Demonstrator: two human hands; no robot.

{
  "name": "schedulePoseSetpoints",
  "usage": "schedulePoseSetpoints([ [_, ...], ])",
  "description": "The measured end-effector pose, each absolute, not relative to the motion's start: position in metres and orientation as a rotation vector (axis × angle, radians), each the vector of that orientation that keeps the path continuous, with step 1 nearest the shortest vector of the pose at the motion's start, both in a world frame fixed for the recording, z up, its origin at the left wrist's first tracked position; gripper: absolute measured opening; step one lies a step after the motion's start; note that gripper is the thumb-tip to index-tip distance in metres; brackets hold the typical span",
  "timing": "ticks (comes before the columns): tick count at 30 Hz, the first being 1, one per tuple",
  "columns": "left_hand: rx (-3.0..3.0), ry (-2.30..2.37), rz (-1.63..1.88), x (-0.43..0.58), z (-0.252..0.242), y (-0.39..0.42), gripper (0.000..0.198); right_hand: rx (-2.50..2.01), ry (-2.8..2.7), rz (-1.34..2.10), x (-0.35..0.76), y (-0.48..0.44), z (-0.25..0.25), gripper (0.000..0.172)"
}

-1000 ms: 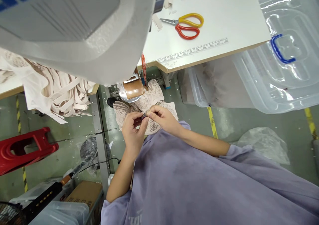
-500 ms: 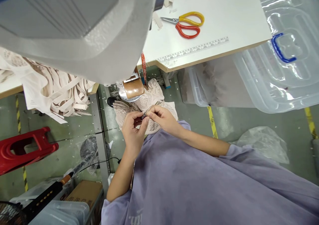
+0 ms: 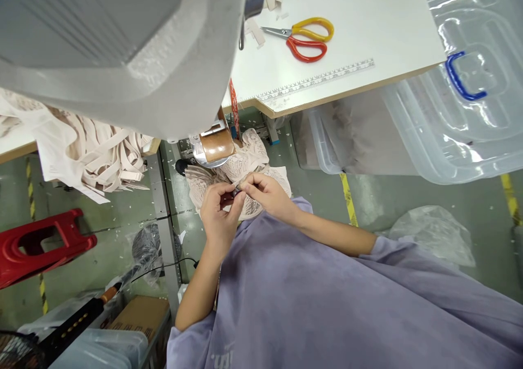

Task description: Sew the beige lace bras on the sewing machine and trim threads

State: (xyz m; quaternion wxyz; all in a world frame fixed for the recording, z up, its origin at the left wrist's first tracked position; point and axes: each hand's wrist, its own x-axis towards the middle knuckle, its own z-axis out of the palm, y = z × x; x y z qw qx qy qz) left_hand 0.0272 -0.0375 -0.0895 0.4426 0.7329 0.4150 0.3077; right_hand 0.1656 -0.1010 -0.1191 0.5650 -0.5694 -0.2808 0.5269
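My left hand (image 3: 220, 212) is closed in a pinch on a small dark, shiny piece (image 3: 236, 191), mostly covered by the fingers. Against it, my right hand (image 3: 268, 195) has thumb and forefinger pressed together; what lies between them is too small to make out. Both hands meet over a beige lace garment (image 3: 245, 162), which hangs below the sewing machine and reaches my lap. Just beyond the hands is the machine's rounded metal arm end (image 3: 216, 144) with a brown cover.
The white machine head (image 3: 171, 85) fills the upper left. Scissors (image 3: 308, 40) and a ruler strip (image 3: 318, 80) lie on the white table (image 3: 388, 20). Beige straps (image 3: 110, 151) hang at left. A red stool (image 3: 44, 243) and clear plastic bins (image 3: 482, 134) stand around.
The hands stay together in the same place. The small dark piece has turned slightly between the fingers. My view has shifted a little.
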Motion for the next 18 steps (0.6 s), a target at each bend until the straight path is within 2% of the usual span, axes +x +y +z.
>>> schedulePoseSetpoints([
  [12,1.829,0.981,0.699,0.026,-0.091,-0.038,0.016,-1.252,-0.582,1.297,0.170,-0.096,-0.121,0.021],
  [18,1.117,0.978,0.504,0.025,-0.096,-0.032,0.029,-1.230,-0.444,1.356,0.179,-0.092,-0.125,0.025],
])
